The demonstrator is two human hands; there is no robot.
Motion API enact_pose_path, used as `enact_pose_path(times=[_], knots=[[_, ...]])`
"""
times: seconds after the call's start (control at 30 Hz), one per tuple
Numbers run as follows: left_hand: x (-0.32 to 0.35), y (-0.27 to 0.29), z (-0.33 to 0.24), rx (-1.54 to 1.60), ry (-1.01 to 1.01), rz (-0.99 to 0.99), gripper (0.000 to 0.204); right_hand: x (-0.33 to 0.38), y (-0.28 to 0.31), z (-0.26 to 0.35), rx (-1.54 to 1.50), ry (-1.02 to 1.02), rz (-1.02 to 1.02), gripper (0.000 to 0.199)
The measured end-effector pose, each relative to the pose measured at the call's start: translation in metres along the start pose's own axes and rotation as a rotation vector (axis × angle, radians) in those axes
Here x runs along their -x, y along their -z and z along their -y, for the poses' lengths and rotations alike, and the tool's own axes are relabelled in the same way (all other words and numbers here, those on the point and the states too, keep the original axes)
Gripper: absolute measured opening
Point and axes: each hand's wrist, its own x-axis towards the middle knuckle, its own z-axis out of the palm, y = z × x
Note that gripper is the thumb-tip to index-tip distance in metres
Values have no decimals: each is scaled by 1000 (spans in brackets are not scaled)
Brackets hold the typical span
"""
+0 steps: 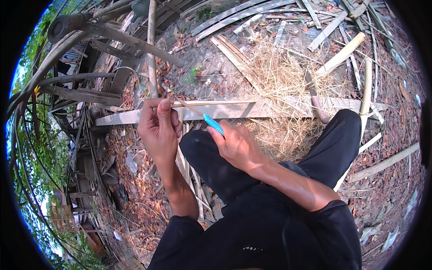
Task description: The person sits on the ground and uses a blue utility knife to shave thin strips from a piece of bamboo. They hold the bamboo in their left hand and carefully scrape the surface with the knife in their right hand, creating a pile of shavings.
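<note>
My left hand [159, 128] pinches a thin bamboo sliver [191, 108] near its upper end, fingers closed around it. My right hand [236, 144] grips a knife with a blue handle [213, 123], its blade end lying against the sliver just right of my left fingers. Both hands are held above my knees, which are in black trousers [216, 166]. More thin bamboo strips [189, 173] lie between my legs below the hands.
A flat grey plank [234, 110] runs across the ground in front of me. Dry straw [279, 76], split bamboo pieces [342, 54] and dead leaves cover the dirt. Bamboo poles and a wooden frame [90, 85] stand at the left.
</note>
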Motion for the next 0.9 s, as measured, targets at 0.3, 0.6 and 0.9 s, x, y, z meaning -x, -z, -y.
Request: enact_pose_path(times=[0.3, 0.6, 0.9], knots=[[-9, -11, -9, 40, -13, -66, 21, 7, 16, -79, 218, -349, 138, 46], [-6, -50, 21, -99, -51, -119, 27, 1, 37, -105, 334, -224, 187, 45], [-34, -76, 49, -63, -103, -125, 18, -16, 24, -170, 428, -315, 178, 50]])
